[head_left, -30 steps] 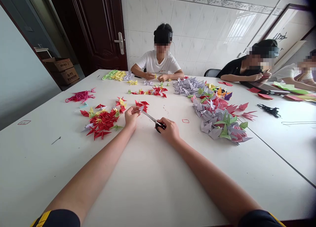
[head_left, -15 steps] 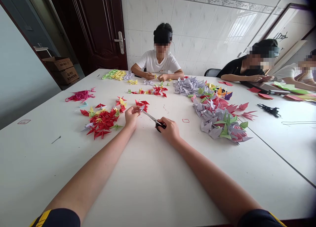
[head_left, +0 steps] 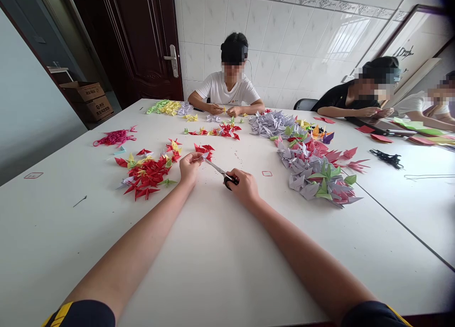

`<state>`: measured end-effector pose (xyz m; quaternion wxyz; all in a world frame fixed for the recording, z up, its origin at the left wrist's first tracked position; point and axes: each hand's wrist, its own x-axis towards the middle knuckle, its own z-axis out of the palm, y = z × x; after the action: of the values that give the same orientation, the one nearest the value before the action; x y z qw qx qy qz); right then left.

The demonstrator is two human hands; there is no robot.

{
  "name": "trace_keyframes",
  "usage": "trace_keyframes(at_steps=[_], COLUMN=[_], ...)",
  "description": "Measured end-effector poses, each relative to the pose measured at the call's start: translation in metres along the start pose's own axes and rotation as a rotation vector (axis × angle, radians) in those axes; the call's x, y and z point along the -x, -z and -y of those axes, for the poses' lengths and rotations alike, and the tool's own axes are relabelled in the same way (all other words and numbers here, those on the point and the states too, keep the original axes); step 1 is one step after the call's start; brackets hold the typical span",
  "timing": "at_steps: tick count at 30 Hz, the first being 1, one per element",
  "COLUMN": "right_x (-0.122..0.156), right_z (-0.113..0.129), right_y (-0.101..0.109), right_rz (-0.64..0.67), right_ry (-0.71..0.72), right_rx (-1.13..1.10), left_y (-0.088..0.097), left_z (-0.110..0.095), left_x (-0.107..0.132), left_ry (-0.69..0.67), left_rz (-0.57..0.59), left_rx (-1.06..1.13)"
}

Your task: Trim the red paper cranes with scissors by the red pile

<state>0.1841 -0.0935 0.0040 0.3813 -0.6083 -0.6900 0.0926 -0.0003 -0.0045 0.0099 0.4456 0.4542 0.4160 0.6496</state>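
Observation:
My right hand (head_left: 244,186) grips the black handles of a pair of scissors (head_left: 220,172), whose blades point up and left toward my left hand (head_left: 189,166). My left hand pinches a small pale paper piece (head_left: 204,155) at the blade tips. Just beyond the tips lie a few red paper cranes (head_left: 205,150). A heap of mostly red cranes (head_left: 147,172) lies to the left of my left hand on the white table (head_left: 220,265).
A big heap of lilac, red and green cranes (head_left: 314,170) lies to the right. A pink string bundle (head_left: 114,138) is far left, black cords (head_left: 388,158) far right. Three people sit folding paper at the far side. A dark door (head_left: 142,42) and cardboard boxes (head_left: 88,99) stand behind.

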Motion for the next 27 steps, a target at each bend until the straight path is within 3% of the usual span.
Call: trace_keyframes(at_steps=[21, 27], right_x=[0.001, 0.0032], right_z=[-0.0027, 0.0005], right_y=[-0.0023, -0.0035], right_rz=[-0.014, -0.016], right_ry=[0.056, 0.051], right_rx=[0.122, 0.188], left_y=[0.0032, 0.0014], left_z=[0.0051, 0.0035], left_x=[-0.001, 0.0002], left_ry=[-0.098, -0.066], left_rz=[0.06, 0.06], left_rx=[-0.231, -0.183])
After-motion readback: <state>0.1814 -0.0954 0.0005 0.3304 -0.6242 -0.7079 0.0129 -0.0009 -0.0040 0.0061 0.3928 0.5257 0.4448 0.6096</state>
